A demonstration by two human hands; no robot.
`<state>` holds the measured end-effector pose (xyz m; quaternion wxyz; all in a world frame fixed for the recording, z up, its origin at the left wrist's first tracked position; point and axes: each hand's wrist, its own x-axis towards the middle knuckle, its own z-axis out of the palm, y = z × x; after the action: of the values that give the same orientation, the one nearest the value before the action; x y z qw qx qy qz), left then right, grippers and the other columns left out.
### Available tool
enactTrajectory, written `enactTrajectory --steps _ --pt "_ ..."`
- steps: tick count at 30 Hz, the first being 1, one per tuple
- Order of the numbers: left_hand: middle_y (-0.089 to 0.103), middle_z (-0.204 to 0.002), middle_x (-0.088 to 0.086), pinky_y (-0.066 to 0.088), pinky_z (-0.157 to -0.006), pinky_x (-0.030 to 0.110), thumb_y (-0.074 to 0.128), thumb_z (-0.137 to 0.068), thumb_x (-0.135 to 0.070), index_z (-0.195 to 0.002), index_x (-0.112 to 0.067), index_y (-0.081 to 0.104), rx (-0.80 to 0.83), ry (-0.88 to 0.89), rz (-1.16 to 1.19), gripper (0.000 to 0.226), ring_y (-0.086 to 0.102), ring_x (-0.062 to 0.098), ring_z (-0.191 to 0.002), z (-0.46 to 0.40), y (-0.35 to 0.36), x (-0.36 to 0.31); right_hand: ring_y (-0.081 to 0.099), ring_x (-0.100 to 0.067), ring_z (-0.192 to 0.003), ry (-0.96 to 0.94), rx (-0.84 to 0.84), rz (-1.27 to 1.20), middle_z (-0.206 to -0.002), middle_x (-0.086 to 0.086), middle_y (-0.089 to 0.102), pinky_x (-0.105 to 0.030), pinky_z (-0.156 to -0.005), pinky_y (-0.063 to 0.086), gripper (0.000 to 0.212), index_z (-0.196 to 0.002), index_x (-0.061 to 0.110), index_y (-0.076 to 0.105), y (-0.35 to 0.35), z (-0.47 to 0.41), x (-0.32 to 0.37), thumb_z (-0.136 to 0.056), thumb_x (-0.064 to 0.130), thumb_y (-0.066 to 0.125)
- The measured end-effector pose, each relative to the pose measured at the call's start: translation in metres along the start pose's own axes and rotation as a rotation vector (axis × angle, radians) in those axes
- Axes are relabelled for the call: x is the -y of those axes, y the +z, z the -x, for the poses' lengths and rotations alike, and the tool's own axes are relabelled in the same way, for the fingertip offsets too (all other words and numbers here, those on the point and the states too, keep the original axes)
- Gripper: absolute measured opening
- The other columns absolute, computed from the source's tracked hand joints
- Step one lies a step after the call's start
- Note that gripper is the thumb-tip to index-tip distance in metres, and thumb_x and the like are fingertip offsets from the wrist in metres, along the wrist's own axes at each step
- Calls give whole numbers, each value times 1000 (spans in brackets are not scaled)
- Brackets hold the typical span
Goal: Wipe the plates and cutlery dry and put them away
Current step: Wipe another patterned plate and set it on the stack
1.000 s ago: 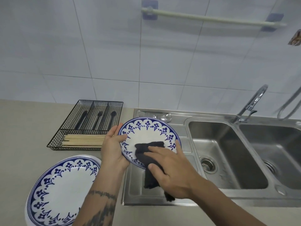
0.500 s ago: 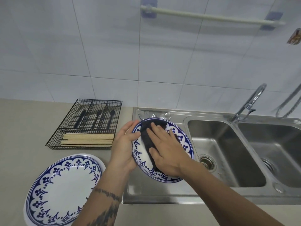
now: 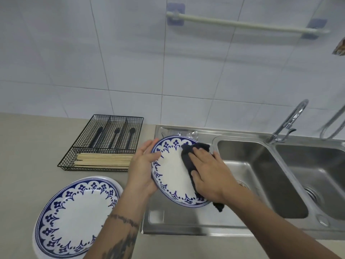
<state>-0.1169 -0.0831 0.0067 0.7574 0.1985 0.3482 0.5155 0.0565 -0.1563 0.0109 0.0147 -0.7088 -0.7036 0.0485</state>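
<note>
Over the steel sink drainboard [image 3: 186, 223] we tilt a blue-and-white plate [image 3: 172, 171]. Our left hand [image 3: 142, 165] grips its left rim, thumb curled onto the face. Our right hand [image 3: 209, 174] presses flat, straight fingers on a dark cloth [image 3: 190, 159] against the plate's right side.

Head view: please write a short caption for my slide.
Left hand holds a plate while right hand wipes it with a dark cloth.

I'm looking at a home kitchen, stainless double sink [image 3: 261, 176] with a curved tap [image 3: 291, 120], white tiled wall [image 3: 130, 62] carrying a towel rail [image 3: 242, 25], beige tabletop [image 3: 28, 156], wire cutlery tray [image 3: 104, 143] holding chopsticks [image 3: 102, 161], blue-patterned plates [image 3: 74, 217]
</note>
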Motion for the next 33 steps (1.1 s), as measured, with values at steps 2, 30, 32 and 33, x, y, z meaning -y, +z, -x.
enactTrajectory --steps 2,30,32,33 --pt "67 -125 5 57 -83 38 43 -90 18 -126 -8 53 24 -26 30 45 70 21 -95 4 6 7 4 -16 -150 -19 -21 -91 -164 1 6 -42 -122 3 69 -155 22 16 2 -8 11 -89 44 17" --pt "67 -111 -12 46 -101 37 55 -99 -31 -122 -35 55 -53 461 -697 23 60 15 -115 6 -17 1 51 -4 -73 -189 -231 -569 -77 24 55 -17 -63 35 26 -102 39 60 -40 31 12 -86 19 64" --pt "72 -100 -5 47 -95 31 48 -99 -30 -123 -30 56 94 663 -768 26 65 16 -104 8 -23 5 54 -2 -72 -147 -206 -679 -77 24 59 -13 -62 36 32 -97 42 63 -42 33 11 -88 12 65" --pt "71 -92 -2 48 -89 32 48 -97 -30 -123 -29 57 149 710 -784 27 66 17 -94 9 -24 5 55 -1 -71 -126 -199 -748 -76 24 60 -12 -62 38 38 -94 46 63 -44 34 11 -88 9 65"
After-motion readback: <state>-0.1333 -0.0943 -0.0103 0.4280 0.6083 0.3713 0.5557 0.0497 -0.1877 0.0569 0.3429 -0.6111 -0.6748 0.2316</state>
